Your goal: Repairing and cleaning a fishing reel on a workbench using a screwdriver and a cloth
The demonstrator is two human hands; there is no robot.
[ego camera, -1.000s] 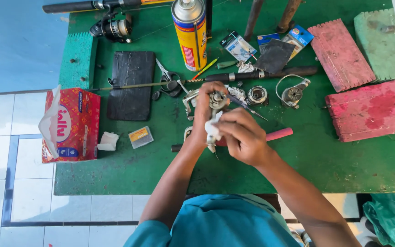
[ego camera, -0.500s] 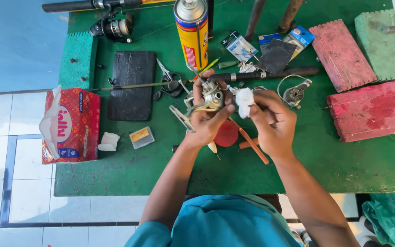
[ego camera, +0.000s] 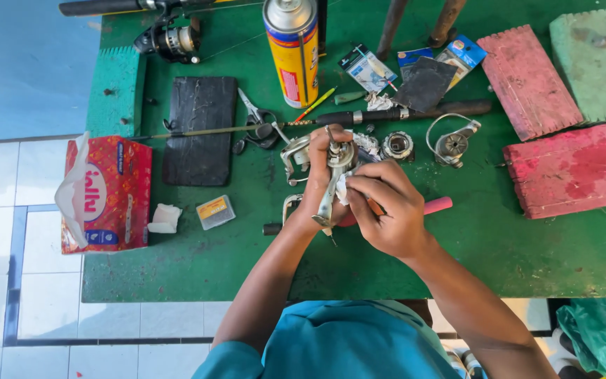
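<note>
Your left hand (ego camera: 320,186) is closed around the metal body of a fishing reel (ego camera: 332,165), and you hold it a little above the green worktop (ego camera: 247,253), near its middle. The reel stands tilted, with its long foot pointing down toward you. Your right hand (ego camera: 387,210) is just beside it, and its fingers pinch a small white piece of tissue (ego camera: 343,188) that presses against the reel. So both grips are closed: the left on the reel, the right on the tissue.

A pink handle (ego camera: 438,205) sticks out from under your right hand and lies on the worktop. Behind the reel lie a dark rod (ego camera: 401,112), small scissors (ego camera: 259,119) and two loose round reel parts (ego camera: 396,145). A yellow spray can (ego camera: 291,52) stands upright at the far edge. To the left lie a black mat (ego camera: 199,130), a red tissue pack (ego camera: 106,193) at the worktop's edge, and a small box (ego camera: 215,211). On the right are red wooden blocks (ego camera: 573,168).
</note>
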